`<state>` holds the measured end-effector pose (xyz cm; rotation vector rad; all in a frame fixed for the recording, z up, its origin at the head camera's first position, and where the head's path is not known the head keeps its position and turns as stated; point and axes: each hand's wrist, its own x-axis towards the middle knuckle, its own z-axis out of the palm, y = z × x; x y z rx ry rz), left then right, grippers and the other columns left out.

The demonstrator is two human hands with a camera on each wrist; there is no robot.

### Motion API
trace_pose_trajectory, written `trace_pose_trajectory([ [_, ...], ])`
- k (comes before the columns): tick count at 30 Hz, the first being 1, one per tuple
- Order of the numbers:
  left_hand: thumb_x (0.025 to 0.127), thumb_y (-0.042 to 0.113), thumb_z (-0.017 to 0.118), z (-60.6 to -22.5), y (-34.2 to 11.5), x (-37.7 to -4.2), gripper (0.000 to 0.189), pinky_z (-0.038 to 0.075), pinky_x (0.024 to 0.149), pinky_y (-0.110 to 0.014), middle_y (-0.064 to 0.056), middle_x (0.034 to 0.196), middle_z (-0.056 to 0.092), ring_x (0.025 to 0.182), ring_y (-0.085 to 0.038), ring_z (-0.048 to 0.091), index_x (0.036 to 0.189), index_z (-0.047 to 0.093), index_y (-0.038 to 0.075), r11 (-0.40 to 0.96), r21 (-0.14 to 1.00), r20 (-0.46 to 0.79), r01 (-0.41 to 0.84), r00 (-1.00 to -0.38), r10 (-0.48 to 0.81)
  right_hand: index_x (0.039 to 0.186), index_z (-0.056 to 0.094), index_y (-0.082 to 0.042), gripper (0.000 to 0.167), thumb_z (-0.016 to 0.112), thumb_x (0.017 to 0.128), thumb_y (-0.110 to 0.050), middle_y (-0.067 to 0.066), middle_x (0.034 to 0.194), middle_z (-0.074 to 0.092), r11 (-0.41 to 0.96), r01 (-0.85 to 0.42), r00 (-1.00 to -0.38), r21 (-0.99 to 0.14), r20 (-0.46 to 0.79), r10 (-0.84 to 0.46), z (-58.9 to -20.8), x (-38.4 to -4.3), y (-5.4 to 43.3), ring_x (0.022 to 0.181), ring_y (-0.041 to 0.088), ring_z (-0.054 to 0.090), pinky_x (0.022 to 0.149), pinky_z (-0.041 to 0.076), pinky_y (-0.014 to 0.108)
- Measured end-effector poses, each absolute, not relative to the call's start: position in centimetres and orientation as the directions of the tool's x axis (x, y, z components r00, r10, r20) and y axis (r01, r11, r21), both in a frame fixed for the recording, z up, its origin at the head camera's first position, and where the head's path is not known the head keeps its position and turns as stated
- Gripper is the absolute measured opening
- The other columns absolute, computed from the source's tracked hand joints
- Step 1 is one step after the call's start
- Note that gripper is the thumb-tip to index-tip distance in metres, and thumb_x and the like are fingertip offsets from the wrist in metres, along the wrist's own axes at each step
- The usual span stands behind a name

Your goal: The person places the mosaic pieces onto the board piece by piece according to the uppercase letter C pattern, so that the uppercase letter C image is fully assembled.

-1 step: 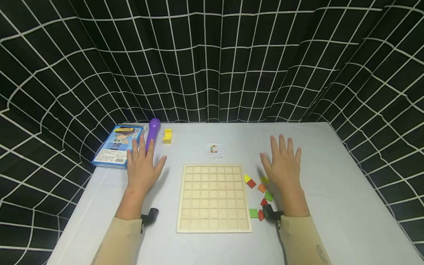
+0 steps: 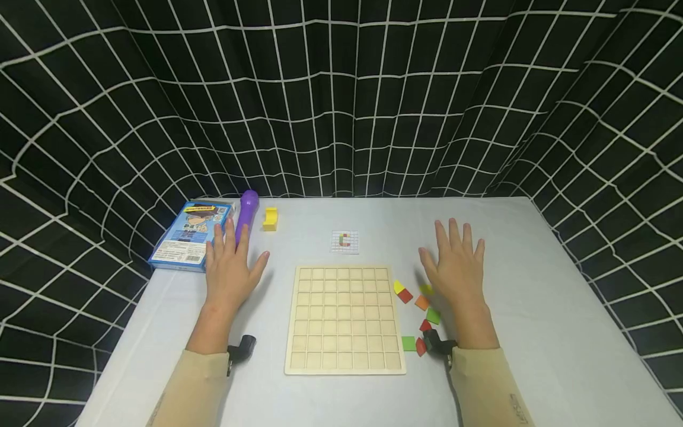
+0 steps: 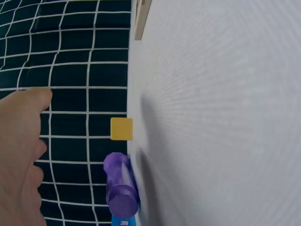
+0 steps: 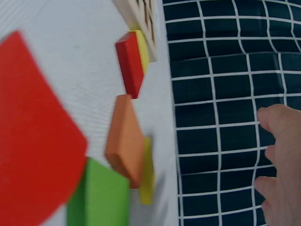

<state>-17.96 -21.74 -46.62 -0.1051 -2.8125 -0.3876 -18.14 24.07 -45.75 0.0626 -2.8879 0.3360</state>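
Plainly, neither hand is holding anything: the left hand (image 2: pixel 228 281) and the right hand (image 2: pixel 458 273) are both spread, palms down, and seem to hover above the desk (image 2: pixel 560 326), their shadows falling beside them. Between them, square to the person, lies the gridded wooden board (image 2: pixel 344 319), probably centred so either hand can reach it. Coloured pieces, such as the orange one (image 2: pixel 422 302) and the red square (image 2: pixel 405 296), lie scattered between the board and the right arm, I'd guess for easy picking up. Beyond the board, a small card (image 2: pixel 344 242) with a coloured C shape sits where it's easily seen, perhaps as a pattern to consult. Farther left, the blue box (image 2: pixel 187 234), purple microphone-shaped thing (image 2: pixel 247 213) and yellow block (image 2: pixel 270 219) look set aside, near the checked curtain (image 2: pixel 341 89).
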Motion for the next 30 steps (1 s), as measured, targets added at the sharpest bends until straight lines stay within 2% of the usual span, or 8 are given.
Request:
trace_pose_trajectory([
  [8, 0.1, 0.056, 0.053, -46.7, -21.7, -18.1, 0.084, 0.005, 0.119, -0.062, -0.021, 0.169, 0.008, 0.155, -0.039, -0.006, 0.161, 0.03, 0.004, 0.96, 0.255, 0.289, 0.113, -0.957, 0.036, 0.164, 0.022, -0.009, 0.075, 0.041, 0.105, -0.052, 0.026, 0.166, 0.018, 0.97, -0.085, -0.979, -0.228, 0.199, -0.039, -46.4, -18.2, 24.1, 0.152, 0.049, 0.005, 0.113, -0.001, 0.073],
  [13, 0.101, 0.055, 0.053, -46.6, -21.6, -18.1, 0.083, 0.006, 0.119, -0.061, -0.021, 0.169, 0.007, 0.155, -0.034, -0.011, 0.162, 0.029, 0.005, 0.951, 0.279, 0.285, 0.132, -0.957, 0.049, 0.163, 0.023, -0.009, 0.074, 0.042, 0.105, -0.05, 0.026, 0.164, 0.021, 0.973, -0.069, -0.978, -0.22, 0.208, -0.022, -46.0, -18.1, 24.0, 0.152, 0.049, 0.008, 0.114, 0.004, 0.073],
  [16, 0.101, 0.053, 0.055, -46.6, -21.5, -18.1, 0.081, 0.008, 0.12, -0.061, -0.02, 0.169, 0.009, 0.155, -0.035, -0.009, 0.161, 0.029, 0.005, 0.946, 0.291, 0.291, 0.14, -0.955, 0.052, 0.162, 0.026, -0.007, 0.071, 0.046, 0.105, -0.046, 0.027, 0.163, 0.025, 0.969, -0.062, -0.976, -0.238, 0.217, -0.009, -45.4, -17.9, 23.9, 0.151, 0.049, 0.013, 0.114, 0.006, 0.072],
  [18, 0.101, 0.051, 0.056, -46.5, -21.4, -18.0, 0.079, 0.012, 0.119, -0.062, -0.019, 0.169, 0.013, 0.155, -0.037, -0.001, 0.161, 0.031, 0.006, 0.94, 0.309, 0.301, 0.147, -0.952, 0.05, 0.16, 0.029, -0.006, 0.07, 0.05, 0.105, -0.042, 0.027, 0.161, 0.03, 0.964, -0.061, -0.976, -0.259, 0.219, -0.003, -44.9, -17.7, 23.9, 0.149, 0.048, 0.019, 0.115, 0.01, 0.07],
  [20, 0.101, 0.048, 0.057, -46.3, -21.3, -17.9, 0.076, 0.02, 0.117, -0.062, -0.02, 0.166, 0.022, 0.154, -0.041, 0.013, 0.16, 0.033, 0.006, 0.924, 0.345, 0.319, 0.166, -0.947, 0.051, 0.159, 0.033, -0.006, 0.067, 0.054, 0.104, -0.038, 0.026, 0.157, 0.036, 0.95, -0.063, -0.979, -0.306, 0.206, 0.002, -44.4, -17.4, 23.9, 0.147, 0.047, 0.027, 0.115, 0.017, 0.067],
  [23, 0.101, 0.041, 0.061, -46.1, -20.9, -17.8, 0.071, 0.03, 0.113, -0.06, -0.02, 0.159, 0.037, 0.146, -0.042, 0.033, 0.159, 0.037, 0.007, 0.876, 0.44, 0.321, 0.196, -0.946, 0.05, 0.154, 0.043, -0.006, 0.06, 0.059, 0.103, -0.032, 0.024, 0.146, 0.05, 0.913, -0.062, -0.991, -0.404, 0.132, -0.008, -43.7, -17.0, 24.0, 0.136, 0.044, 0.044, 0.11, 0.032, 0.064],
  [27, 0.101, 0.035, 0.065, -46.2, -20.5, -17.7, 0.067, 0.043, 0.103, -0.056, -0.018, 0.145, 0.053, 0.129, -0.038, 0.052, 0.158, 0.04, 0.011, 0.791, 0.574, 0.253, 0.211, -0.965, 0.073, 0.142, 0.058, -0.007, 0.048, 0.066, 0.099, -0.026, 0.02, 0.122, 0.063, 0.855, -0.015, -0.996, -0.519, -0.07, -0.06, -43.0, -16.6, 24.3, 0.112, 0.039, 0.058, 0.094, 0.047, 0.058],
  [30, 0.1, 0.031, 0.066, -46.6, -20.1, -17.7, 0.064, 0.051, 0.086, -0.049, -0.013, 0.128, 0.062, 0.103, -0.03, 0.062, 0.156, 0.044, 0.011, 0.742, 0.641, 0.168, 0.199, -0.979, 0.117, 0.131, 0.066, -0.006, 0.041, 0.072, 0.093, -0.02, 0.018, 0.114, 0.063, 0.84, 0.062, -0.966, -0.539, -0.244, -0.085, -43.1, -16.6, 24.4, 0.102, 0.035, 0.057, 0.088, 0.049, 0.054],
])
